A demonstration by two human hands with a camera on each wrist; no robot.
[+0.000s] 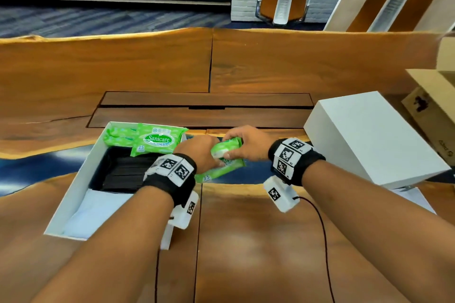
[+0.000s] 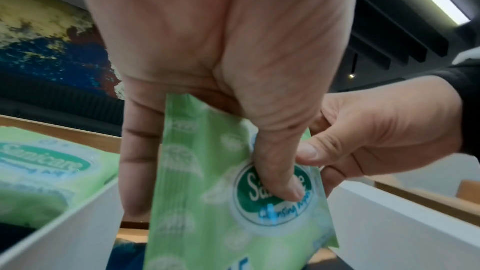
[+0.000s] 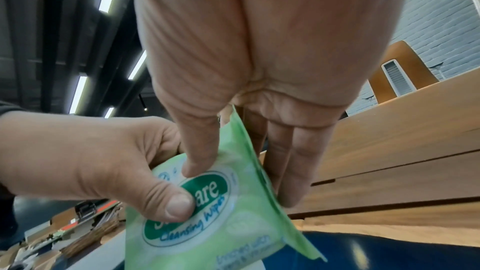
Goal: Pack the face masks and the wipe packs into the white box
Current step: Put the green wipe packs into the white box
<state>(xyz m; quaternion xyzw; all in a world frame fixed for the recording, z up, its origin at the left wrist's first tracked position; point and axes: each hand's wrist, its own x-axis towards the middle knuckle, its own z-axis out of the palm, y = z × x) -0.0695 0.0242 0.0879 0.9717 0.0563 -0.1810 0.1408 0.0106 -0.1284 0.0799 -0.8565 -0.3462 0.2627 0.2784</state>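
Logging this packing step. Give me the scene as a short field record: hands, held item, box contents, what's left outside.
left hand: grips the held wipe pack, thumb on its label
right hand: pinches the same pack
held wipe pack: in both hands, right of the box
white box: open, on the wooden table
in box: black face masks, green wipe packs at far end
outside box: another wipe pack on the table under the hands
white lid: at right
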